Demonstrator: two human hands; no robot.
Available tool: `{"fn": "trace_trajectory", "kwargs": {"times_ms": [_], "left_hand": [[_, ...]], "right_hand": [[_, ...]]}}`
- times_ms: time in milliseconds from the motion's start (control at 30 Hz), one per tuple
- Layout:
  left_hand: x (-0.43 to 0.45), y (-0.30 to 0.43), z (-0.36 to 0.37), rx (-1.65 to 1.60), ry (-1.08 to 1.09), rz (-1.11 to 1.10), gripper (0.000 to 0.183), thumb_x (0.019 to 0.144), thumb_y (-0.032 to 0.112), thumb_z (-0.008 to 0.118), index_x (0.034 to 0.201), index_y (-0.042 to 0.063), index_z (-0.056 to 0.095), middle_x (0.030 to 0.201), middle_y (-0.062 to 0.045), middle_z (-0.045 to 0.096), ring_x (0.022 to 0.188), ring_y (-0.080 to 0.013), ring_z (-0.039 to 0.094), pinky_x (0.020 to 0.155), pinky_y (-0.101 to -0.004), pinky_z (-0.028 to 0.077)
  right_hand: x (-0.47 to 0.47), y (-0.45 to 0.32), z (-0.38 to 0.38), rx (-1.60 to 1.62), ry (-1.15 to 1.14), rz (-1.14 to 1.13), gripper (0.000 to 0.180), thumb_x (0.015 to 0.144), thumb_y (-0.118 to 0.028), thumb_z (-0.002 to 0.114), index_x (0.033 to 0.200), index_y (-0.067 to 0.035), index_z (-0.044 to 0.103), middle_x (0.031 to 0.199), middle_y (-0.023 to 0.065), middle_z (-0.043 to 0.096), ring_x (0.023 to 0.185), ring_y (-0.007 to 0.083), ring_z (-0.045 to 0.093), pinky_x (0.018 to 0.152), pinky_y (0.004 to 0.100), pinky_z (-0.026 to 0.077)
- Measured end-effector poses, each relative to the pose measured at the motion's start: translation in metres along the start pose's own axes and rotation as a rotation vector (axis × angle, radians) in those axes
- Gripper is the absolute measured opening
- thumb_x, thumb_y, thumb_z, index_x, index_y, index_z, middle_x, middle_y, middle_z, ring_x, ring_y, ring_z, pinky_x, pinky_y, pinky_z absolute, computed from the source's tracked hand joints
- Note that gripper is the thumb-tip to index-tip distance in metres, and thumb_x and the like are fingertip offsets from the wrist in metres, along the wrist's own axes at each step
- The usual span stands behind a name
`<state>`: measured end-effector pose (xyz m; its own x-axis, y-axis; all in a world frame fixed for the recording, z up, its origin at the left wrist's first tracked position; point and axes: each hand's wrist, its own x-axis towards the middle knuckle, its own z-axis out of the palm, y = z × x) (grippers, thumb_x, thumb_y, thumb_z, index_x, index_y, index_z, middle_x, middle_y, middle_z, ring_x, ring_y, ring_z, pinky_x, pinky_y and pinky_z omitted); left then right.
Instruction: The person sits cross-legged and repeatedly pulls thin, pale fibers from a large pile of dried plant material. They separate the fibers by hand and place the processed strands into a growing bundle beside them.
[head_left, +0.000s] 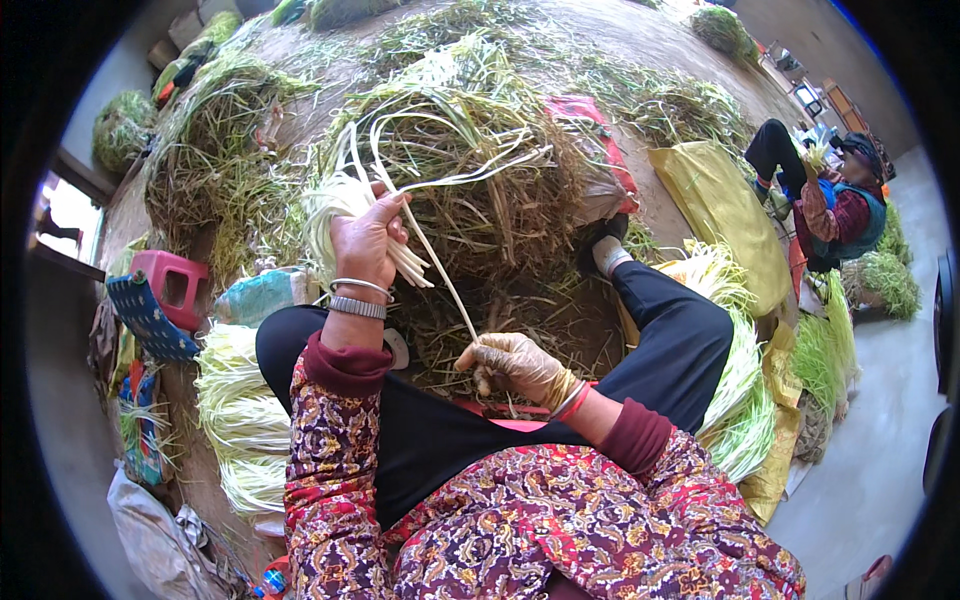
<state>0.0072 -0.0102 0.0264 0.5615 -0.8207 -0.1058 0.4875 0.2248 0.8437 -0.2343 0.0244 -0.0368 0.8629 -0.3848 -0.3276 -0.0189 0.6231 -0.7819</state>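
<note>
My left hand, bare and with bangles at the wrist, is closed around a bundle of pale garlic-scape-like stalks. One long white stalk runs from it down to my right hand. That hand wears a thin, stained glove and pinches the stalk's lower end between thumb and forefinger. Behind both hands rises a big heap of stalks with brown, dry leaves. A stack of pale stalks lies beside my left knee, and another pile of them is beyond my right knee.
A pink plastic stool and a blue patterned cloth are at the left. More plant heaps lie on the floor. A yellow woven sack lies at the right, near a seated person who holds pale stalks.
</note>
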Motion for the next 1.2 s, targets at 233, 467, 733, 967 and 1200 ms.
{"fn": "trace_trajectory", "kwargs": {"times_ms": [233, 467, 733, 967, 1200], "left_hand": [[-0.061, -0.042, 0.022, 0.269, -0.306, -0.222, 0.016, 0.089, 0.011, 0.064, 0.100, 0.003, 0.055, 0.078, -0.011, 0.067, 0.045, -0.0077, 0.049, 0.039, -0.0216, 0.040], [-0.013, 0.017, -0.005, -0.072, -0.218, -0.013, 0.014, 0.091, 0.009, 0.058, 0.102, 0.001, 0.056, 0.085, -0.012, 0.065, 0.072, -0.0194, 0.063, 0.066, -0.0296, 0.053], [0.025, 0.120, -0.124, -0.435, 0.153, 0.380, 0.022, 0.096, 0.014, 0.052, 0.104, -0.006, 0.059, 0.062, 0.000, 0.047, 0.054, -0.0090, 0.043, 0.053, -0.0228, 0.041], [0.025, 0.078, -0.056, -0.497, -0.090, -0.041, 0.012, 0.092, 0.007, 0.058, 0.101, 0.000, 0.054, 0.095, -0.016, 0.064, 0.055, -0.0066, 0.046, 0.048, -0.0223, 0.040], [0.006, 0.065, -0.024, -0.213, -0.093, -0.124, 0.022, 0.087, 0.002, 0.065, 0.106, 0.003, 0.053, 0.089, -0.014, 0.066, 0.054, -0.0061, 0.045, 0.048, -0.0228, 0.040]], "right_hand": [[0.011, -0.024, -0.002, -0.090, 0.218, -0.219, 0.029, 0.096, -0.033, 0.055, 0.093, -0.006, 0.065, 0.064, -0.0015, 0.059, 0.050, 0.0045, 0.052, 0.045, 0.0184, 0.038], [0.027, -0.040, -0.053, -0.539, 0.332, -0.188, 0.026, 0.091, -0.030, 0.063, 0.094, -0.005, 0.066, 0.079, 0.0021, 0.064, 0.064, 0.0059, 0.053, 0.060, 0.0229, 0.045], [0.094, -0.061, -0.115, -0.726, 0.879, -0.554, 0.032, 0.087, -0.030, 0.067, 0.103, -0.002, 0.065, 0.099, 0.0149, 0.066, 0.084, 0.0238, 0.065, 0.077, 0.0327, 0.050], [0.131, -0.082, -0.122, -0.809, 0.703, -0.528, 0.021, 0.090, -0.021, 0.065, 0.097, -0.001, 0.066, 0.077, 0.0015, 0.065, 0.066, 0.0081, 0.053, 0.062, 0.0245, 0.044], [0.054, -0.128, -0.051, -0.690, 0.679, -1.276, 0.006, 0.089, -0.003, 0.063, 0.095, -0.004, 0.062, 0.081, -0.0008, 0.061, 0.068, 0.0049, 0.051, 0.062, 0.0201, 0.043]]}}
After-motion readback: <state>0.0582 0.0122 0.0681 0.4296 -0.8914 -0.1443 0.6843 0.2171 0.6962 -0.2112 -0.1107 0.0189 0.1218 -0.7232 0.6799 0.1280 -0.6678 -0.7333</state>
